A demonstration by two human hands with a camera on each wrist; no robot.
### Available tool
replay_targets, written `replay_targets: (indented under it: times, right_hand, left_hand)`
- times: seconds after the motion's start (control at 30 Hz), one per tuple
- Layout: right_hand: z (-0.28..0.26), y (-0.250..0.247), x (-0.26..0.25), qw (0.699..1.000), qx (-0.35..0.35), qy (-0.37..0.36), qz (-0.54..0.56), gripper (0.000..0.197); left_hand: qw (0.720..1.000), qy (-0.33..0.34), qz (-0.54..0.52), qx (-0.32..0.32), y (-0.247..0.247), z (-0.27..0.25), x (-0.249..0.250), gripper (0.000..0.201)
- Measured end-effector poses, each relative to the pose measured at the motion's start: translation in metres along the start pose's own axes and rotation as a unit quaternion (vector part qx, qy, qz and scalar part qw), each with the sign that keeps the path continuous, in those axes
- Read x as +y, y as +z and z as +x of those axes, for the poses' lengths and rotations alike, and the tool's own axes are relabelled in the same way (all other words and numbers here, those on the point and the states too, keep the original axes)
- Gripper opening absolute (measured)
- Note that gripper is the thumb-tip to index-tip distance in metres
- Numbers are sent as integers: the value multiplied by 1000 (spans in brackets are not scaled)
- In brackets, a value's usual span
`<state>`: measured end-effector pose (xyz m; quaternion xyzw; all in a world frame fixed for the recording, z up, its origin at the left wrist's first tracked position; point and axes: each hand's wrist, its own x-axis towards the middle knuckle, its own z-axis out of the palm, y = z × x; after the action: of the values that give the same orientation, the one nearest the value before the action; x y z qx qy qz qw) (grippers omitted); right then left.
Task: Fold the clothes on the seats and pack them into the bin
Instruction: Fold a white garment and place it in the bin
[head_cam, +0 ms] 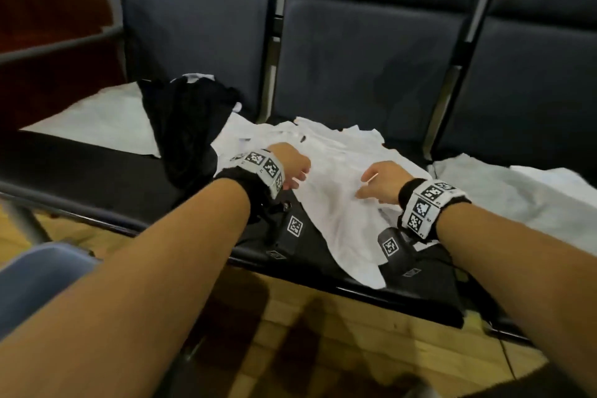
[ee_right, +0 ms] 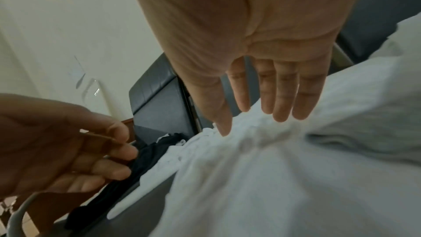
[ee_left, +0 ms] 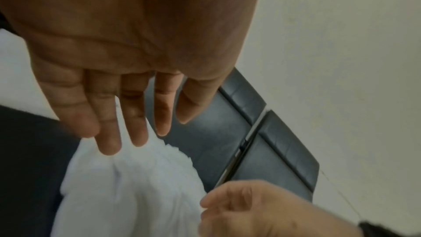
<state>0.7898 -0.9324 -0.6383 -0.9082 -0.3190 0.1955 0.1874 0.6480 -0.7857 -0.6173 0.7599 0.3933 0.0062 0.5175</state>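
A white shirt (head_cam: 336,184) lies spread across the middle seat (head_cam: 122,178) of a dark bench, its lower edge hanging over the front. My left hand (head_cam: 290,168) hovers over the shirt's left side with straight fingers (ee_left: 136,127), holding nothing. My right hand (head_cam: 378,181) is over the shirt's middle, its fingers (ee_right: 282,100) straight and close to the white cloth (ee_right: 284,177). A black garment (head_cam: 187,129) lies crumpled on the left seat beside the shirt. A blue-grey bin's rim (head_cam: 38,275) shows at the lower left.
More white clothing (head_cam: 523,197) lies on the right seat, and a white piece (head_cam: 103,119) on the far left seat. Dark padded backrests (head_cam: 365,52) with metal posts stand behind. An armrest bar (head_cam: 58,45) crosses at left. Tiled floor (head_cam: 355,349) lies below.
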Motion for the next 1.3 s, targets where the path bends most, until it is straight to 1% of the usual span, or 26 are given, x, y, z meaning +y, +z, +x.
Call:
replay_targets:
  times: [0.07,0.13,0.17,0.23,0.27,0.3,0.37,0.47,0.5,0.57,0.63,0.67,0.73,0.77,0.83,0.87,0.93,0.97,1.0,1.03,1.07,1.13,1.17,1.2,1.23,1.3]
  right_hand:
    - [0,5,25,1000,-4,7,-30,50]
    - [0,12,41,998,-30,2,-61,53]
    - [1,15,46,996,-39,-4,-84,49]
    - [4,17,51,993,-48,-22,-105,32]
    - [6,16,52,993,-53,-30,-103,24]
    - [8,15,52,993,-54,-39,-99,20]
    - [11,11,54,993,-52,-55,-91,20]
    - [11,0,60,994,-41,-79,-64,19]
    - [11,-3,63,995,-33,-84,-43,20]
    - [10,-7,69,996,-13,-88,1,23]
    - [8,-9,74,995,10,-97,32,25]
    - [7,-9,75,994,21,-99,42,26]
    - [7,-11,76,993,33,-100,51,26]
    - [6,-12,76,993,33,-100,46,25]
    - [5,-14,78,994,20,-102,28,18]
    - [3,-14,80,994,7,-102,26,18]
    - [-2,-12,84,993,-36,-112,5,45]
    - [-3,-9,86,991,-57,-117,-30,56]
    - [-3,-5,88,987,-70,-122,-72,59]
    - [-2,-1,89,984,-72,-121,-106,53]
    - [0,1,90,984,-62,-115,-124,42]
    - [3,1,90,985,-36,-107,-128,19]
    - [4,0,90,986,-27,-100,-131,13]
    - [4,-2,91,986,-25,-94,-134,12]
    - [4,-4,92,986,-31,-86,-141,17]
    - [4,-9,97,985,-43,-58,-160,29]
  left_hand:
    - [997,9,74,-3,34,11,-5,15]
    - [987,13,159,-23,58,20,-14,31]
    - [982,13,187,-25,65,24,-18,40]
    - [981,7,193,-19,70,32,-25,57]
    - [982,6,186,-18,71,34,-28,63]
    - [981,10,195,-21,70,35,-31,65]
    - [964,35,261,-27,70,36,-37,58]
    - [936,83,342,1,70,36,-38,32]
    - [935,88,343,9,68,35,-37,25]
    - [948,81,308,18,66,34,-33,16]
    - [956,90,275,41,63,34,-30,3]
    - [960,102,254,66,61,34,-28,7]
    - [974,119,156,116,54,32,-21,19]
    - [982,126,72,125,50,30,-16,20]
    - [980,125,-67,140,40,26,-9,19]
    - [977,119,-90,150,36,27,-8,18]
    - [978,118,-64,160,34,22,-4,19]
    - [981,116,-39,150,34,18,-2,23]
    - [985,111,4,133,35,13,-1,30]
    - [986,104,68,111,37,8,-1,38]
    - [981,100,143,89,38,4,-3,41]
    - [963,103,240,67,39,-1,-5,39]
    - [960,112,243,80,36,-2,-6,35]
    - [962,122,221,103,33,-2,-5,31]
    - [964,125,189,135,29,-2,-3,28]
    - [959,125,127,222,20,-3,2,31]
